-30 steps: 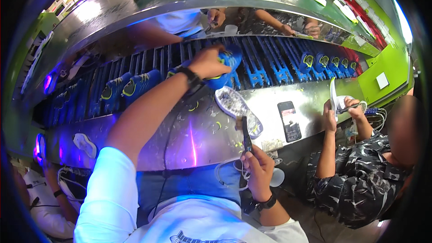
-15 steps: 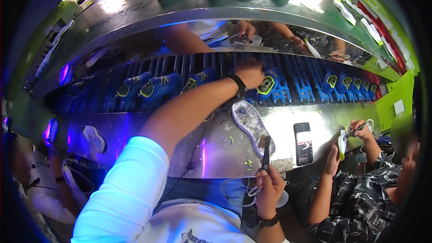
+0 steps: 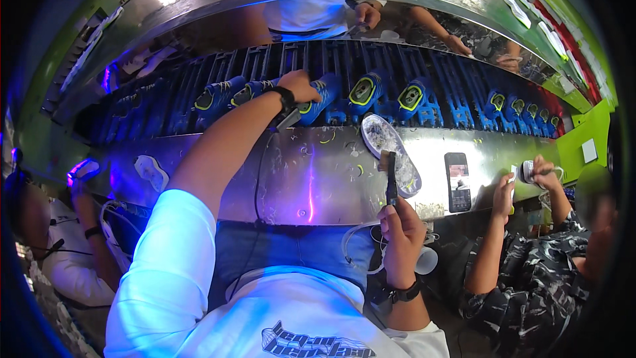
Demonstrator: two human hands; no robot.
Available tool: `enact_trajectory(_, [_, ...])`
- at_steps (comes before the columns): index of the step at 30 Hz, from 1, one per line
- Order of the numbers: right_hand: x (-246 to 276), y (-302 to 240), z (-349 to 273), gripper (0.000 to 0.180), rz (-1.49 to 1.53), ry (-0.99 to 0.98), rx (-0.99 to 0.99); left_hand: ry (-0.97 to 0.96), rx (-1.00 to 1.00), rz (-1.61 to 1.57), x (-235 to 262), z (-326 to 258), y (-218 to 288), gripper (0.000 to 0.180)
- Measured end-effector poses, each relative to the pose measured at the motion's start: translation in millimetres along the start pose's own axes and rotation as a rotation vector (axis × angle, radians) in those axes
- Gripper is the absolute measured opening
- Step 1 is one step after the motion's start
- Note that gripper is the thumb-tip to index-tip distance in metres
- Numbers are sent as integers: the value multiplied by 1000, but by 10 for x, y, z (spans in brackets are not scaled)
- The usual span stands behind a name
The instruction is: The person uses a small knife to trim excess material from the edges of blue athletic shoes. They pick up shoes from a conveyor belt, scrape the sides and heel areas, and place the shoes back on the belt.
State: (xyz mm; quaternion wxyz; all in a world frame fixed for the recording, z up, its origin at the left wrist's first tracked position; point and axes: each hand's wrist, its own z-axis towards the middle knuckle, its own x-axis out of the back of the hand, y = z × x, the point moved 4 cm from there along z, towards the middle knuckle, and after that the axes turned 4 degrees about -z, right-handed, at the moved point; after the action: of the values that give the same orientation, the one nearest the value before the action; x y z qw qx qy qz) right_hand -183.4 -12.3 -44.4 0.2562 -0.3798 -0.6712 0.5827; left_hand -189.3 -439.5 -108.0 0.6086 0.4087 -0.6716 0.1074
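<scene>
My left hand (image 3: 299,85), arm stretched forward, grips a blue shoe (image 3: 321,98) on the dark roller conveyor; the fingertips are partly hidden. Just right of it stand two more blue shoes, a nearer one (image 3: 366,91) and a farther one (image 3: 413,96), their yellow-green-rimmed openings facing me. In my right hand (image 3: 404,233) is a small brush (image 3: 391,182) with a black handle and tan bristles, held upright over the near edge of the metal bench. Behind the brush a pale shoe sole (image 3: 381,134) with a rough, speckled middle lies on the bench.
A phone (image 3: 458,182) lies on the metal bench (image 3: 278,179) right of the sole; a white sole (image 3: 151,172) lies to the left. More blue shoes line the conveyor (image 3: 457,103). Co-workers sit on both sides; the right one's hand (image 3: 503,193) is close to the bench edge.
My left hand has moved left along the conveyor, from beside one blue shoe to another. My right hand still holds the brush, now more upright. The view has shifted downward.
</scene>
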Motion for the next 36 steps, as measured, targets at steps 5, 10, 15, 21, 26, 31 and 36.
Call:
enact_trajectory(5, [-59,-52,-122,34,-80,-51,27,-146,124,-1118,45,-457,-654,42])
enact_trajectory(10, [-397,-135,-217,31,-221,-143,96,-334,-32,-1821,495,-1753,-807,43])
enact_trajectory(15, [-787,41,-303,29,-429,-222,144,20,17,-1729,599,-2898,-1076,62])
enact_trajectory(21, [-1278,295,-402,26,-503,-338,55,504,-210,-746,356,-3777,-1108,71])
enact_trajectory(26, [-1531,655,-423,27,-441,-465,-97,623,-352,-488,2,-4109,-1161,76])
enact_trajectory(31, [-1751,801,-465,27,-481,-528,-109,675,-363,-306,-176,-4413,-1092,64])
enact_trajectory(36, [-1942,879,-486,30,-622,-523,29,726,-349,-246,-357,-4572,-1134,55])
